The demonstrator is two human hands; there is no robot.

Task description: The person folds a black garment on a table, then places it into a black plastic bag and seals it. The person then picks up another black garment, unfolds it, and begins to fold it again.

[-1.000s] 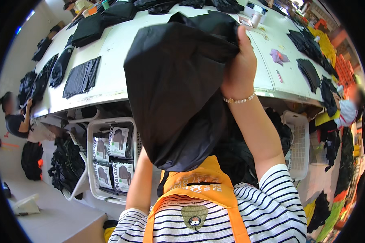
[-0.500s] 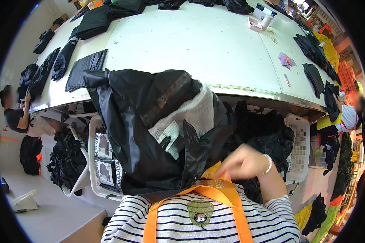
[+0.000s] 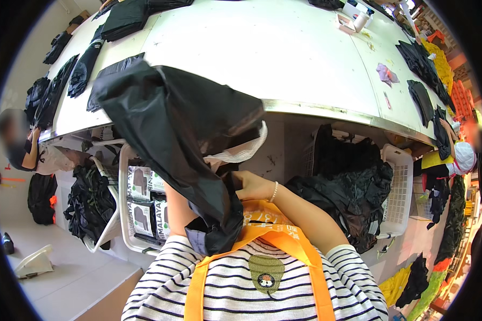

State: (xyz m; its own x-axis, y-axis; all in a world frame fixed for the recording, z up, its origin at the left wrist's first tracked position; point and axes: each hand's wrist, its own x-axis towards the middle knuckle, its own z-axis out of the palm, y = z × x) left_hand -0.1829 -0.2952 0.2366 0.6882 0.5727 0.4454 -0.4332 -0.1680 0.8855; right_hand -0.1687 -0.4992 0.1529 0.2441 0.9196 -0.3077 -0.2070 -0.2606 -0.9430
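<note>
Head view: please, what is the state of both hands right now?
Left hand: hidden behind the black cloth, so its grip cannot be told.
Right hand: beside the cloth, fingers bent, fingertips hidden; whether it grips cannot be told.

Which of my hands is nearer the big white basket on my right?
Right. Your right hand, at the black garment, is left of the white basket and apart from it. Your left hand is hidden by that garment, its forearm showing farther left.

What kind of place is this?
Probably a garment finishing or packing workshop: a large white table with folded black fabric bundles along its edges, flat rectangular packets picturing grey clothing in a white plastic basket, and a loose black fabric heap.
</note>
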